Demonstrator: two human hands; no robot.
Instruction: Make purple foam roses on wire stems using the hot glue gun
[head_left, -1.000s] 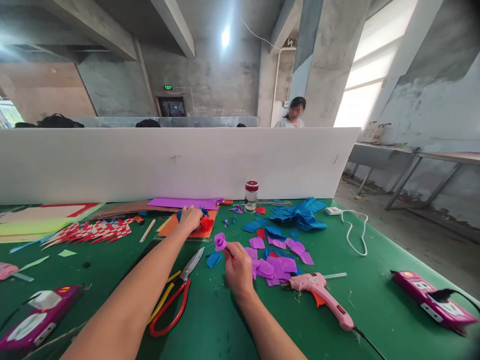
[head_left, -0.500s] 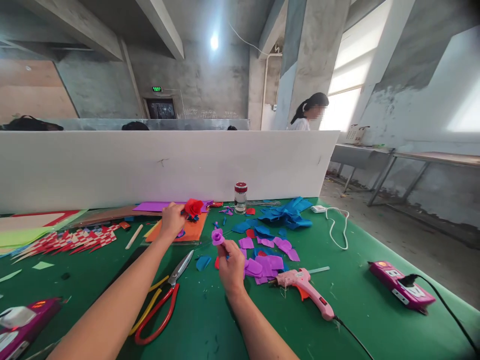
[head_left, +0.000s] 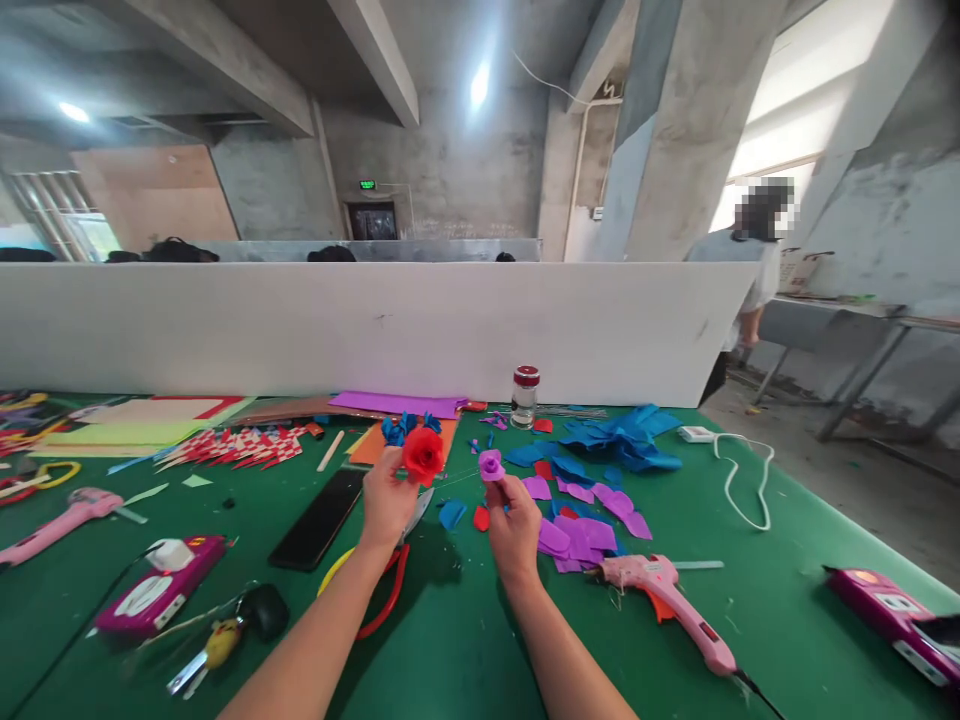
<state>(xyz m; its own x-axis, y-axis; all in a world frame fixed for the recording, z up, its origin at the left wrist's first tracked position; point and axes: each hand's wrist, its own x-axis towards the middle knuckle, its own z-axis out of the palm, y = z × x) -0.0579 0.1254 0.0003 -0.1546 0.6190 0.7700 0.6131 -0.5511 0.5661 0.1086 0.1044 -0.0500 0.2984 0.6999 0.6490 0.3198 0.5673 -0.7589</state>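
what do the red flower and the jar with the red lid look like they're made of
Red flower: probably matte crepe paper or thin felt, judging by its soft, layered petals. Jar: clear, glossy glass or plastic, see-through with highlights.

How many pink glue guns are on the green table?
2. The left glue gun lies near the picture's left edge; the right glue gun lies to the right of the right hand, beside the purple paper pieces.

Here's the green table (head_left: 450,650), red-lidded jar (head_left: 525,402) standing near its far edge; crumpled blue paper (head_left: 626,438) right of the jar, purple petals (head_left: 581,538) and pink glue gun (head_left: 679,600) nearer, black phone (head_left: 319,520) front-left.
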